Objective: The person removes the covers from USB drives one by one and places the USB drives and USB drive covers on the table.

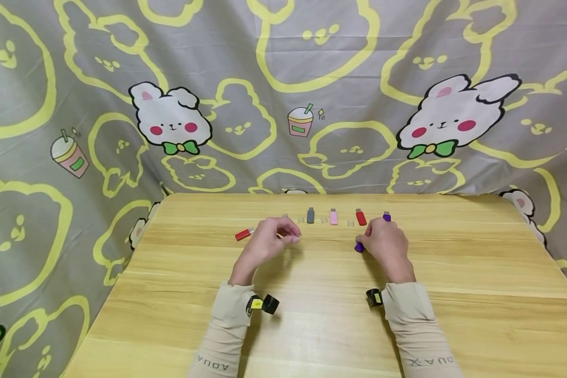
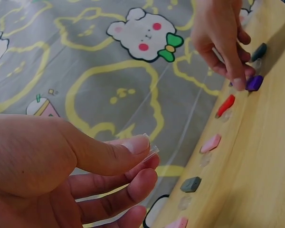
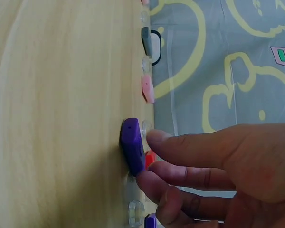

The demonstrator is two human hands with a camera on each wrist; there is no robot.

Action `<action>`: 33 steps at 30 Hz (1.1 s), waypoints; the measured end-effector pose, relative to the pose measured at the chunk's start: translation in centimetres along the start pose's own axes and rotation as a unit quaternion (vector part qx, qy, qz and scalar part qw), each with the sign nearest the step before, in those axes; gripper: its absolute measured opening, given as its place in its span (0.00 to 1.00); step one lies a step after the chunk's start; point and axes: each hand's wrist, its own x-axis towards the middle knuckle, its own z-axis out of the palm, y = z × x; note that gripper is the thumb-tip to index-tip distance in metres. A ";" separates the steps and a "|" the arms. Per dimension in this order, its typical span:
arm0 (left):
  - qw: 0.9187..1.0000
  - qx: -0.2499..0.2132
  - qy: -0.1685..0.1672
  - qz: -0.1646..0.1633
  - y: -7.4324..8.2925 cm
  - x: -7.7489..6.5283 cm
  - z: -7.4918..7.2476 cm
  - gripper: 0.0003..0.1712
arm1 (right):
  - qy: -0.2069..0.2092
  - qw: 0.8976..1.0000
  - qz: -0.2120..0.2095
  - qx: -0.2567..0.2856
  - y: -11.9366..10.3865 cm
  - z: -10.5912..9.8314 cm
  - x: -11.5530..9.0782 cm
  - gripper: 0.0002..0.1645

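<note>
In the head view my left hand is on the left, thumb and fingertips together. The left wrist view shows a small clear cap pinched between its thumb and index finger. My right hand holds a purple USB stick in its fingertips, with the purple body jutting out beside them. Behind that hand lies a second purple USB stick, partly covered. A red USB stick lies just left of the right hand; another red USB stick is close to the left hand.
A pink USB stick and a grey USB stick lie in the row along the table's back edge. Clear caps sit among them. A patterned curtain hangs behind and at the sides.
</note>
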 end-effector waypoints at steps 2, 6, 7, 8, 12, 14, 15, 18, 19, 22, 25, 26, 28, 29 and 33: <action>1.000 -0.002 -0.005 -0.003 0.0 0.0 0.1 0.03 | -0.004 1.000 -0.002 0.002 -0.1 0.0 0.0 0.15; 1.000 -0.007 -0.014 -0.002 0.1 0.2 0.5 0.03 | -0.004 1.000 -0.007 0.010 -0.1 -0.1 0.0 0.14; 1.000 -0.007 -0.017 -0.004 0.1 0.2 0.6 0.03 | -0.005 1.000 -0.009 0.013 -0.1 -0.1 0.0 0.14; 1.000 -0.007 -0.019 -0.005 0.1 0.2 0.7 0.03 | -0.005 1.000 -0.010 0.015 -0.1 -0.2 0.0 0.14; 1.000 0.000 -0.031 0.000 0.3 0.5 1.6 0.03 | 0.000 1.000 -0.013 0.021 0.0 -0.6 0.0 0.14; 0.999 0.003 -0.041 0.004 0.5 0.8 2.3 0.03 | 0.006 1.000 -0.011 0.025 0.0 -0.8 -0.1 0.13; 0.999 0.004 -0.046 0.005 0.6 0.9 2.7 0.03 | 0.010 1.000 -0.010 0.027 0.0 -1.0 -0.2 0.13; 0.998 0.011 -0.057 0.004 1.0 1.5 4.2 0.03 | 0.020 0.999 -0.003 0.038 0.0 -1.7 -0.4 0.12; 0.998 0.015 -0.058 0.006 1.1 1.9 4.8 0.03 | 0.021 0.999 -0.001 0.042 0.1 -2.0 -0.5 0.11; 0.998 0.038 -0.056 0.008 1.5 3.0 6.8 0.03 | 0.025 0.998 0.002 0.053 0.4 -2.6 -0.6 0.12; 0.996 0.069 -0.050 0.010 2.0 4.1 8.7 0.03 | 0.027 0.998 0.007 0.061 0.7 -2.8 -0.6 0.12; 0.996 0.079 -0.048 0.007 2.2 4.4 9.2 0.04 | 0.028 0.998 0.009 0.062 0.7 -2.9 -0.6 0.12; 0.994 0.095 -0.045 0.001 2.6 4.9 10.1 0.05 | 0.029 0.997 0.008 0.066 0.9 -2.9 -0.6 0.12; 0.994 0.103 -0.044 -0.001 2.8 5.1 10.5 0.05 | 0.029 0.997 0.008 0.067 0.9 -3.0 -0.5 0.12; 0.991 0.130 -0.034 -0.010 3.2 5.9 11.6 0.05 | 0.039 0.997 -0.002 0.069 1.1 -3.3 -0.5 0.12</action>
